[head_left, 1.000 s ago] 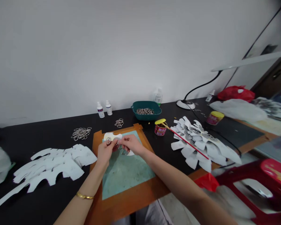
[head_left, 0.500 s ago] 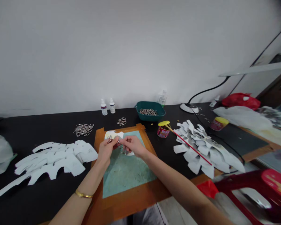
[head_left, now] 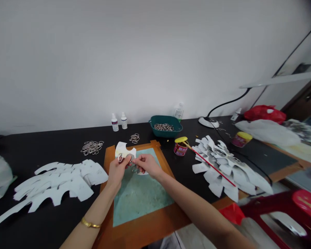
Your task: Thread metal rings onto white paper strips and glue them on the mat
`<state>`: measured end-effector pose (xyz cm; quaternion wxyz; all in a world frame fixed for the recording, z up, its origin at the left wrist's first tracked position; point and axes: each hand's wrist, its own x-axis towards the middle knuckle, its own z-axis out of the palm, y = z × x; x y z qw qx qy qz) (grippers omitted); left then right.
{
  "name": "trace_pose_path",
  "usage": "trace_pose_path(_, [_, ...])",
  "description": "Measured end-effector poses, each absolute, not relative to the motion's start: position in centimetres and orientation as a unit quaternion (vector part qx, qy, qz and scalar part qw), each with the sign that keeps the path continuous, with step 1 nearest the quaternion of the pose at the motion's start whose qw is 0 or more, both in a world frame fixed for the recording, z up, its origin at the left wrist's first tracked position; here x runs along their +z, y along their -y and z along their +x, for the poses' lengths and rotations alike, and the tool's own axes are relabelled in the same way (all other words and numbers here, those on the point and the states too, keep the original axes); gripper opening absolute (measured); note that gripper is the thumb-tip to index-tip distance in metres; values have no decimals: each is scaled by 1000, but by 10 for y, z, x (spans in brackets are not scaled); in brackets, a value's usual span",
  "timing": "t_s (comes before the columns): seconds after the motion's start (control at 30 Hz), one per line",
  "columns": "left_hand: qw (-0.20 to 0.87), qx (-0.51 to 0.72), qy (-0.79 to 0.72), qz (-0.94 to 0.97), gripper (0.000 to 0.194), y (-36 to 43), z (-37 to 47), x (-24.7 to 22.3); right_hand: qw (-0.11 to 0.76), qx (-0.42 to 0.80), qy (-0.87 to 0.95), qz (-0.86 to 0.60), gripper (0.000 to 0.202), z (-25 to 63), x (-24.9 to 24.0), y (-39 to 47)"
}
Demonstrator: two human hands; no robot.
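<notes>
My left hand [head_left: 118, 170] is closed on small metal rings [head_left: 120, 157] at the top of the green mat [head_left: 142, 200]. Beside it, my right hand [head_left: 148, 165] pinches at the same spot; what its fingertips hold is too small to make out. A white cut piece [head_left: 124, 147] with curved notches lies under and behind both hands. Loose metal rings lie on the black table in a larger pile [head_left: 92, 147] and a smaller one [head_left: 134, 138]. More rings fill a dark green basket [head_left: 166, 121].
White cut pieces [head_left: 59, 180] lie at left, and others [head_left: 220, 162] at right under a red-handled brush [head_left: 212, 167]. A tin [head_left: 180, 149], two small bottles [head_left: 115, 123], a lamp base [head_left: 208, 122] and a red stool [head_left: 277, 211] also show.
The view has shifted slightly. My hands remain close together over the mat, and more of the white piece shows behind my left hand.
</notes>
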<state>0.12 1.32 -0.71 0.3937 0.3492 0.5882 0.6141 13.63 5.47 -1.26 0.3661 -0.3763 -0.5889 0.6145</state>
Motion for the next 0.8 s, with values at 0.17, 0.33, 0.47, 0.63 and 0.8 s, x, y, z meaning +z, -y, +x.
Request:
trace_pose_path(0.17, [428,634,-552,331,54,-13,0,-2,485,456,623,-410,37,137,-11,-60])
trace_pose_path(0.33, [422,648,-540,332,53,-16,-2,-2,472,396,705,-353,29,138,-11,-65])
trace_pose_path(0.47, [437,669,-518,306,53,-17,2,-9,452,398,727,-329,45,136,-16,-64])
trace_pose_path(0.63, [442,686,-492,304,47,-24,8,-26,426,396,737,-346,47,134,-19,-65])
trace_pose_path(0.8, [453,705,-454,301,43,-30,12,-37,416,405,722,-375,47,136,-17,-67])
